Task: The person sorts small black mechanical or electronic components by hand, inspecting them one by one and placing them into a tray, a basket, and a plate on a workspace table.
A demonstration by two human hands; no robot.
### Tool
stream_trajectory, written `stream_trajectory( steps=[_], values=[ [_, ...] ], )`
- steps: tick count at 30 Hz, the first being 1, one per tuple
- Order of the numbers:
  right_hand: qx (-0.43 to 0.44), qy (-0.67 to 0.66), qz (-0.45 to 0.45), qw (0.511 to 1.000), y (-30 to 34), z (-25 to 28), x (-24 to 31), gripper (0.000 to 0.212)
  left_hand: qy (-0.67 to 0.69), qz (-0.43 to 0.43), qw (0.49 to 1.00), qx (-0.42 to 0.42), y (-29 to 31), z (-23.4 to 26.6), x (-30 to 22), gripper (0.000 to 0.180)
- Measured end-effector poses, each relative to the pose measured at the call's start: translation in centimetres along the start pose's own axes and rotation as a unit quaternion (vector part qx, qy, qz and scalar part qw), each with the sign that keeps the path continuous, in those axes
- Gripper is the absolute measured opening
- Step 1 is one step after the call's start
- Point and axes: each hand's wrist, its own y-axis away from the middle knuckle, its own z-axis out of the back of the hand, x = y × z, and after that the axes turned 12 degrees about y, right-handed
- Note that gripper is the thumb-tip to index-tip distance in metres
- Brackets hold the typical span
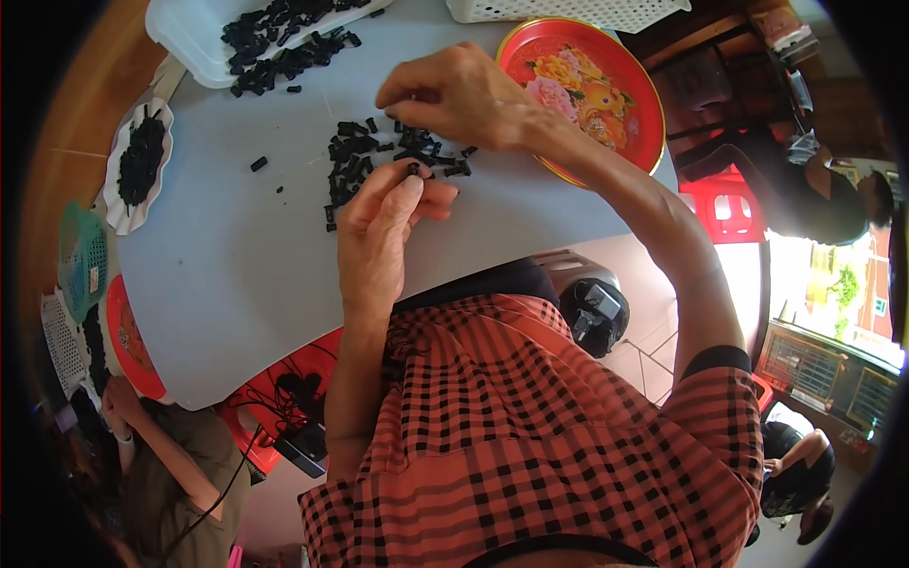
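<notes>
My left hand (381,213) is closed in a pinch, with a small black plastic part (413,170) held upright between thumb and forefinger. Just beyond it, a loose pile of small black parts (350,156) is spread on the grey table (246,227). Over the far right of that pile hovers my right hand (459,95), its fingers curled and thumb drawn in. Whatever its fingertips may hold is hidden or too small to name. One more black piece (258,164) lies alone to the left of the pile.
A white tray (180,43) with black parts stands far left, more parts spilling beside it. Near the left edge, a scalloped white dish (121,213) holds thin black pieces. A red floral tray (653,104) lies at right, beside a white basket (568,11). Other people sit nearby.
</notes>
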Motion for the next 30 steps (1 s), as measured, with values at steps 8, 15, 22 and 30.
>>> stream_trajectory(
  steps=[8,15,22,30],
  values=[
    [0.138,0.201,0.001,0.97,-2.8,-2.5,0.9,0.016,0.014,-0.017,0.999,-0.03,0.8,1.1,-0.4,0.024],
    [0.099,-0.109,-0.106,0.983,-1.0,-0.8,1.5,0.02,0.054,-0.009,0.998,-0.016,0.4,0.9,-0.9,0.023],
    [0.094,-0.299,-0.147,0.938,2.4,0.8,2.4,0.016,0.069,0.023,0.997,0.018,-0.2,0.2,-0.5,0.022],
    [0.029,-0.432,-0.122,0.893,4.7,0.7,1.2,0.012,0.112,0.082,0.988,0.067,-0.9,-0.7,-0.6,0.023]
  ],
)
